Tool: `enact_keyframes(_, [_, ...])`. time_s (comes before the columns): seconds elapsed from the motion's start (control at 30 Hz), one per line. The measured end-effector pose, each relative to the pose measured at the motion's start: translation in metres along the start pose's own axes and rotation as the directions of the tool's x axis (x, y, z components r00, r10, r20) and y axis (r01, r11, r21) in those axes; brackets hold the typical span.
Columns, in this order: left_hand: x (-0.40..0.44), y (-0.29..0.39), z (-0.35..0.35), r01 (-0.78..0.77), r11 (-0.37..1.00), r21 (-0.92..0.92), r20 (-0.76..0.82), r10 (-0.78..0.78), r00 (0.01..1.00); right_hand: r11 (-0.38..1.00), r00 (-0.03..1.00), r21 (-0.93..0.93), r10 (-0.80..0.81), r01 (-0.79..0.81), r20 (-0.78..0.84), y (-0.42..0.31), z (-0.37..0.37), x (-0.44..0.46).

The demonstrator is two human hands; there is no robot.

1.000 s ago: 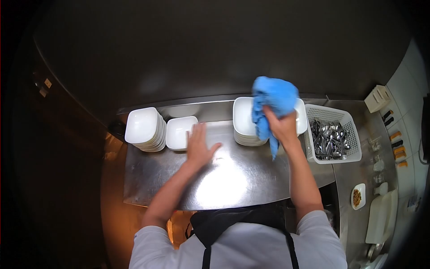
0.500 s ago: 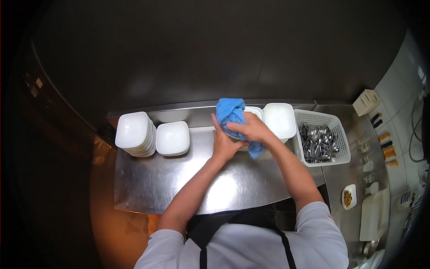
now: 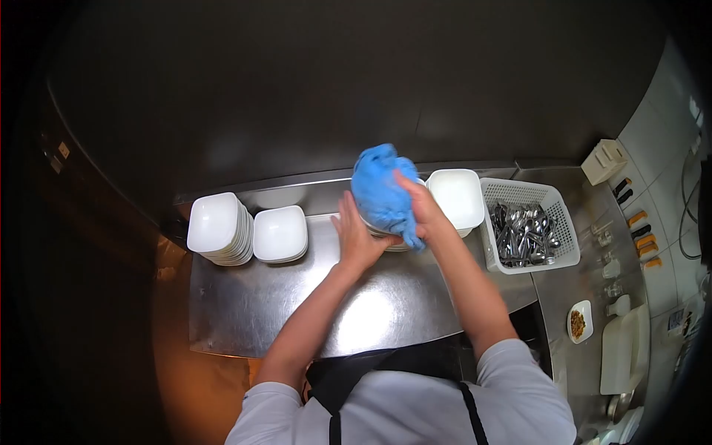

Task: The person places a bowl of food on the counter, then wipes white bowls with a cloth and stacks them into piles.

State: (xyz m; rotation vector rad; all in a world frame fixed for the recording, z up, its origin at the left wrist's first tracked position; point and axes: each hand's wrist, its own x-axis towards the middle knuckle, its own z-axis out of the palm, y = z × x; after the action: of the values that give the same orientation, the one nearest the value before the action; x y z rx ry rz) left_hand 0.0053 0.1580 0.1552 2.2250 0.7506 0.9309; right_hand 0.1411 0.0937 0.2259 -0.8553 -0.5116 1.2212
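My right hand [image 3: 424,208] is closed on a bunched blue cloth [image 3: 382,189], over a stack of white dishes [image 3: 397,247] that the cloth mostly hides. Against the left side of that stack is my left hand [image 3: 360,241], its fingers stretched upward and its thumb towards the cloth. Just right of the cloth stands another stack of white square dishes [image 3: 455,199]. To the left are a low stack of white dishes [image 3: 280,233] and, beside it, a taller stack [image 3: 215,224].
A white perforated basket [image 3: 565,236] of metal cutlery [image 3: 525,233] stands right of the dishes on the steel counter [image 3: 252,311]. Farther right are a small dish of food [image 3: 581,322], glasses, a white cutting board [image 3: 617,356] and several orange- and black-handled knives [image 3: 642,231] along the wall.
My right hand has moved left with the blue cloth, from the right-hand stacks to the middle one. My left hand has moved right, from the low left stack to the middle stack.
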Motion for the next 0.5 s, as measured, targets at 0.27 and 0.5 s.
enact_keyframes(0.27, [0.035,0.017,-0.018,-0.614,0.667,0.421,0.714,0.174,0.678,0.819,0.853,0.251,-0.519,0.516,-0.062,-0.07,-0.011,-0.078])
enact_keyframes(0.5, [0.029,0.046,-0.039,0.222,0.851,-0.476,0.632,0.155,0.759,0.514,0.521,-0.647,-0.828,0.563,-0.205,0.0,-0.039,-0.118])
